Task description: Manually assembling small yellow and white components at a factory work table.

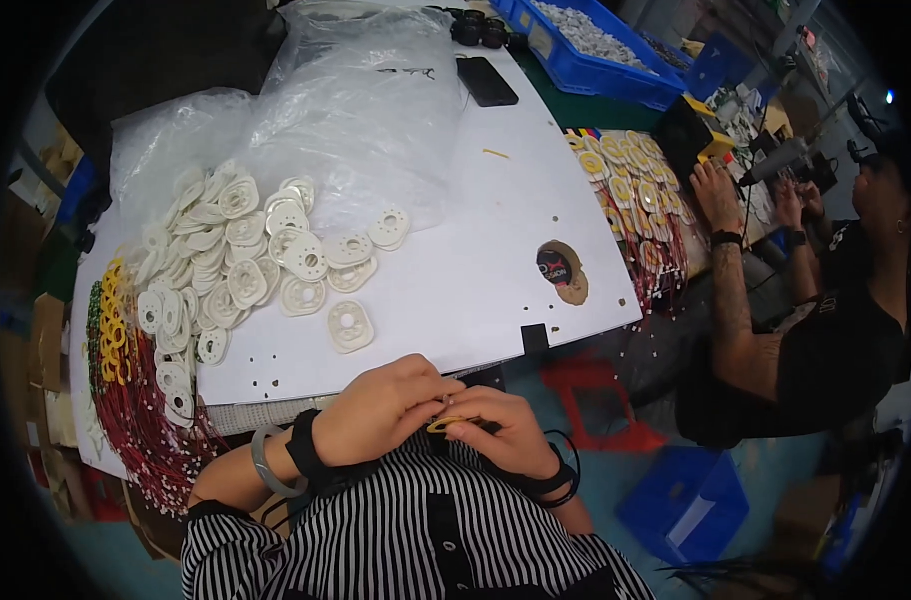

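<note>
Both of my hands meet just below the near edge of the white table [476, 260], above my striped shirt. My left hand [381, 405] and my right hand [506, 430] pinch a small yellow ring-shaped coil [448, 423] between their fingertips. On the table's left lies a heap of white oval plastic discs with holes [246, 260], spilling from a clear plastic bag [346, 110]. A bundle of yellow coils with red wires [126, 390] hangs over the table's left edge.
A black phone [487, 80] lies at the back of the table. Blue bins of small parts [586, 45] stand behind. To the right a person in black [826, 340] works over rows of yellow coils [636, 190]. A blue crate [686, 505] sits on the floor.
</note>
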Demonstrator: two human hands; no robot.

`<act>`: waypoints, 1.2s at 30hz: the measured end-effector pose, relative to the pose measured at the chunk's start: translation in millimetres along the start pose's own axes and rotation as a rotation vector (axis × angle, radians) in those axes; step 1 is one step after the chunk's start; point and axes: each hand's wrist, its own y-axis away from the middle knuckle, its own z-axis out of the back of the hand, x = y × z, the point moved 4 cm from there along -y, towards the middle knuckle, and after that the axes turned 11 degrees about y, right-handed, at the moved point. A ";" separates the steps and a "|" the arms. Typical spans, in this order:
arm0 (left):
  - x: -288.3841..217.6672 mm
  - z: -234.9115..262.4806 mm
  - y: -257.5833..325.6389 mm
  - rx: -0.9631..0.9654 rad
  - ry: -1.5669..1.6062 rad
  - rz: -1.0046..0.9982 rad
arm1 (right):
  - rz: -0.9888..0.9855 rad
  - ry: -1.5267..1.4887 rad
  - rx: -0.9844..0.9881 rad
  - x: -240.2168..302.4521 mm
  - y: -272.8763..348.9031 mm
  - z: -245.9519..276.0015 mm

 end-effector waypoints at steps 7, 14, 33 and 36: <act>27.1 -7.1 9.2 0.001 0.827 0.469 | -0.033 -0.161 -0.106 -5.2 5.8 2.1; 31.3 -5.3 9.7 -0.170 0.968 0.375 | 0.001 -0.061 -0.215 0.2 -1.2 0.7; 41.2 -20.5 14.3 -0.072 1.099 0.569 | 0.016 0.082 -0.223 1.8 5.4 1.2; 40.6 -20.7 13.6 -0.071 1.090 0.573 | -0.018 0.060 -0.219 0.8 5.0 0.2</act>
